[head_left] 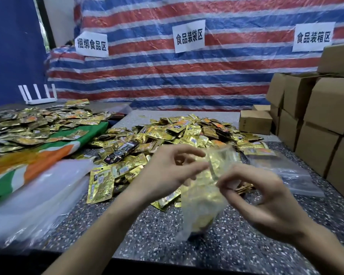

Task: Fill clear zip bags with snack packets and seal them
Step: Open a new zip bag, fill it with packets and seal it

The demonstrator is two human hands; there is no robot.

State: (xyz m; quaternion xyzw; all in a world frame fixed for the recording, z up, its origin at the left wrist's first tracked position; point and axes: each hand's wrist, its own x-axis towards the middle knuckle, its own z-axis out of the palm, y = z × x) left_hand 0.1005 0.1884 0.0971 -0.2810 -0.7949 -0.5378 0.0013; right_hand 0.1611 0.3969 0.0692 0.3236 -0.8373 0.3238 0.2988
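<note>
A clear zip bag (pixel 202 197) with gold snack packets inside hangs above the speckled table, blurred by motion. My left hand (pixel 167 169) pinches its upper edge from the left. My right hand (pixel 256 195) pinches the same top edge from the right. Whether the zip is closed cannot be told. Behind the hands lies a large heap of gold snack packets (pixel 187 132), with one black packet (pixel 121 152) among them.
A second heap of packets (pixel 34 124) rests on a green, orange and white sheet at the left. Empty clear bags lie at the front left (pixel 34 197) and right (pixel 292 171). Cardboard boxes (pixel 316 124) are stacked along the right. A white router (pixel 40 96) stands at the back left.
</note>
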